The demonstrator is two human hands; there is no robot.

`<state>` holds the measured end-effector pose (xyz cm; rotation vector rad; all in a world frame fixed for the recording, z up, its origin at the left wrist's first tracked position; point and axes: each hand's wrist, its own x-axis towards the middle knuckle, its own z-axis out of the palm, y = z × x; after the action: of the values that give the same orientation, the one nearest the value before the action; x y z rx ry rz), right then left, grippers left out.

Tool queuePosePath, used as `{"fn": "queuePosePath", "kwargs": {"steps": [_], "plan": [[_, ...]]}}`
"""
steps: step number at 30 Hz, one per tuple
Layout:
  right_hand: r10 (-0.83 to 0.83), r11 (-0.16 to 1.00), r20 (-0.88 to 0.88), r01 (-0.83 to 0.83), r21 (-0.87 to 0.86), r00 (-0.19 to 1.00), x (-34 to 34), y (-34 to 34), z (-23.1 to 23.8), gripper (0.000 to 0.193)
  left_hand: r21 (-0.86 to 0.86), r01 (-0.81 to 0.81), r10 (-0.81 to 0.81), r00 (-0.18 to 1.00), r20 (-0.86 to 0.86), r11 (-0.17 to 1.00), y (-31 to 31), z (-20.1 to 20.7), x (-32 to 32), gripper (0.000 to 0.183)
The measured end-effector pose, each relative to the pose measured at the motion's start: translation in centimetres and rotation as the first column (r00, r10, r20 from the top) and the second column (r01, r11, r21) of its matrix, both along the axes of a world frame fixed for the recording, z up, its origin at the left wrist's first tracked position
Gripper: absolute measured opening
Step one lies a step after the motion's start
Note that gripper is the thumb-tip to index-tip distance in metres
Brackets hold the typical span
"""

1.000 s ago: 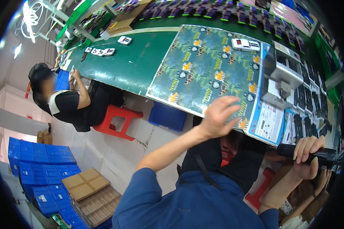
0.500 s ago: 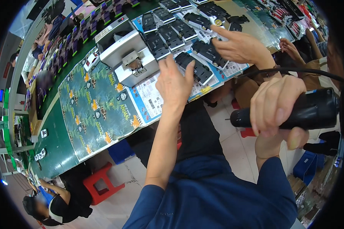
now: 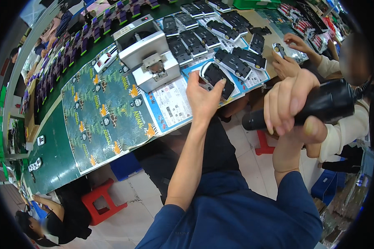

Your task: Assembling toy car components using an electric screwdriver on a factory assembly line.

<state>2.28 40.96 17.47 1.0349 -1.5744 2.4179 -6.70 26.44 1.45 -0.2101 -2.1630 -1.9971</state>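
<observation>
My left hand (image 3: 201,99) grips the end of an upturned toy car (image 3: 216,76), with its thumb across the black underside and fingers on the white body. The car is at the table's near edge, over a printed sheet; I cannot tell whether it is lifted clear. My right hand (image 3: 290,101) wraps round a black electric screwdriver (image 3: 334,101), held nearly level in the air right of the table, tip pointing left. Several more toy cars (image 3: 194,40) lie upside down beyond my left hand, black undersides showing. A silver box-shaped machine (image 3: 147,43) stands left of them.
A white toy car (image 3: 106,61) sits left of the machine on a green patterned sheet (image 3: 124,120). At the right, a co-worker's hand (image 3: 284,66) holds a small car-like piece (image 3: 279,50). Rows of purple and black parts (image 3: 87,37) line the far side. A red stool (image 3: 102,203) stands below.
My left hand has moved slightly right and closed on the toy car. The co-worker's hand has drawn back right from the cars. The screwdriver has shifted a little left and up.
</observation>
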Motion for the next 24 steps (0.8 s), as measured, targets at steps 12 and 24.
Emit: {"fn": "queuePosePath", "kwargs": {"steps": [12,24], "plan": [[-0.451,0.887,-0.006,0.447,-0.117,0.893,-12.7,-14.4,-0.4,0.012,0.732,-0.163,-0.167,0.920,0.355,0.662,-14.7,0.6,4.9,0.022],[-0.416,0.871,-0.120,0.433,0.232,0.901,-15.6,-18.4,0.2,0.025,0.772,-0.107,-0.271,0.899,0.344,0.627,-16.0,-0.2,3.4,0.024]]}}
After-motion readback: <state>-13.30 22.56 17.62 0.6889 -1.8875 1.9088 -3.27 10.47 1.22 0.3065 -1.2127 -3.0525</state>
